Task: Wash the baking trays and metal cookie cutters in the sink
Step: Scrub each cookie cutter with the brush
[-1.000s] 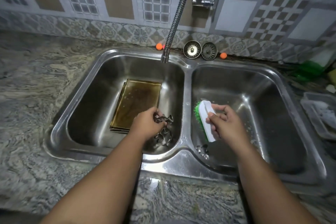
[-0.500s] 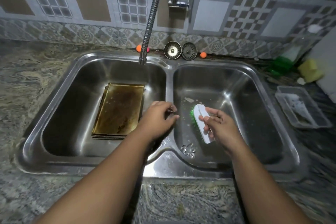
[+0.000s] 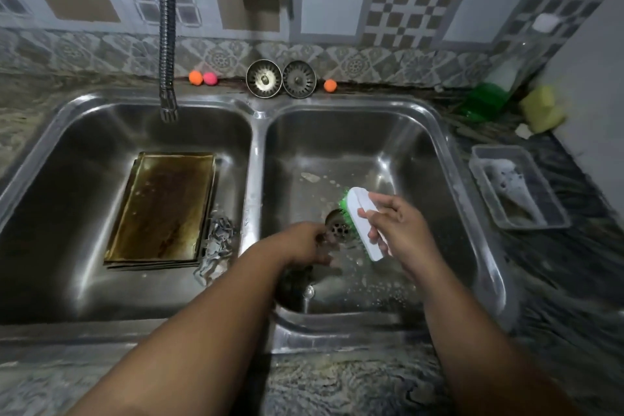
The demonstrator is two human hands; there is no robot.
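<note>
Sink [image 3: 255,162]: steel, two basins, wet, set in a marbled counter [image 3: 33,382].
Trays [image 3: 162,209]: a stack of flat rectangular trays lying on the floor of the left basin. The top one is brassy yellow with a dark brown burnt stain down its middle and a few pale specks. Edges of the lower trays show at the left and near sides.
Cutters [image 3: 217,243]: a small heap of thin grey metal outlines in the left basin, touching the right near corner of the trays and close to the divider. Single shapes are too blurred to tell.
Left hand [image 3: 300,245]: reaches across the divider into the right basin, just beside the drain [image 3: 337,228]. Its fingers are curled and blurred, and I cannot tell whether they hold anything.
Right hand [image 3: 398,230]: over the right basin, grasping a brush [image 3: 356,201] by its white back, with the green bristles turned towards the left hand.
Right basin: droplets and suds on the floor.
Faucet [image 3: 167,44]: a ribbed metal hose hanging over the left basin's far edge.
Back ledge: two strainers [image 3: 263,79], two orange balls [image 3: 195,77] and a pink ball [image 3: 210,78].
Right counter: a clear tub [image 3: 486,159] with foam inside, a green bottle [image 3: 484,101] and a yellow sponge [image 3: 542,108].
</note>
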